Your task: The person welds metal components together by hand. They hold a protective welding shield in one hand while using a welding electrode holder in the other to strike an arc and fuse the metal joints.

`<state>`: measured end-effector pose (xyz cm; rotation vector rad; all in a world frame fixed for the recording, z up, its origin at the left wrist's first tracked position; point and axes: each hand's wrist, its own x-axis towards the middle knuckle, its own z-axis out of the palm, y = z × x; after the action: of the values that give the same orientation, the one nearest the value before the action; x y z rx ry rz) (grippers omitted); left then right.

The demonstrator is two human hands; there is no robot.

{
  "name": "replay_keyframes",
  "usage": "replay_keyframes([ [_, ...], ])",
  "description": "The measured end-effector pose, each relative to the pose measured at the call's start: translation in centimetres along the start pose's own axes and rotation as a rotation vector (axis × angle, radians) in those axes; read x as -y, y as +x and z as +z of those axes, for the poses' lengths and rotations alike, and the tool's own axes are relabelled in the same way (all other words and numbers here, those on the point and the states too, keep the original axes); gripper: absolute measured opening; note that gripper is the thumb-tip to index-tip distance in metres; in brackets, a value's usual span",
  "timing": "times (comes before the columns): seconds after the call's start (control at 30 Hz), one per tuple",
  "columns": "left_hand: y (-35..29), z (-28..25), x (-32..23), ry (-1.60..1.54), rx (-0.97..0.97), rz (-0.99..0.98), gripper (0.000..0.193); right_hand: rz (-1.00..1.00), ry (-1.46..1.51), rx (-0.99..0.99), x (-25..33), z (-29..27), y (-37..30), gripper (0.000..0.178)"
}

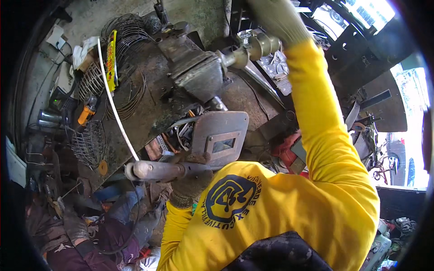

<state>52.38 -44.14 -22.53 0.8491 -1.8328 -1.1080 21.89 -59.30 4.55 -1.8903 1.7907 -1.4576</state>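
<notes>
My left hand [185, 187], in a dark worn work glove, is closed around a grey welding electrode holder [156, 171]. A long white welding rod [111, 97] slants up and left from the holder's end. Just beyond this hand stands a welding hand shield [214, 124] with a small dark window; whether the hand grips it too is hidden. My right arm reaches far up, and my right hand [275, 20], in a pale glove, is beside the metal auger [262, 46] of a grinder-like machine [194, 67]. Its fingers are blurred and cut off by the top edge.
On the dark metal table [147, 108] lie coiled wire [129, 34], a yellow packet [111, 61] and an orange power tool [87, 110]. Wire racks [88, 142] stand at the left. Another person [95, 230] is low at the lower left, close to a hanging cable.
</notes>
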Motion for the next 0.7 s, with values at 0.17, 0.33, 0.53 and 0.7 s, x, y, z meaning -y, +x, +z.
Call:
replay_keyframes([
  [0.17, 3.3, 2.2, -1.5, 0.432, 0.164, 0.043, 0.042, -0.059, 0.003, -0.192, -16.7, -4.0, -10.3, 0.022],
  [0.33, 5.8, 5.5, -3.2, 0.372, 0.196, -0.106, 0.044, 0.043, -0.052, -0.045, -20.1, -2.7, -15.5, 0.030],
  [0.53, 7.7, 8.0, -4.2, 0.454, 0.249, -0.111, 0.053, 0.051, -0.003, 0.033, -22.4, -1.9, -15.6, 0.033],
  [0.7, 7.5, 9.2, -4.0, 0.455, 0.199, -0.173, 0.054, -0.032, -0.044, -0.070, -24.1, -1.7, -15.3, 0.036],
])
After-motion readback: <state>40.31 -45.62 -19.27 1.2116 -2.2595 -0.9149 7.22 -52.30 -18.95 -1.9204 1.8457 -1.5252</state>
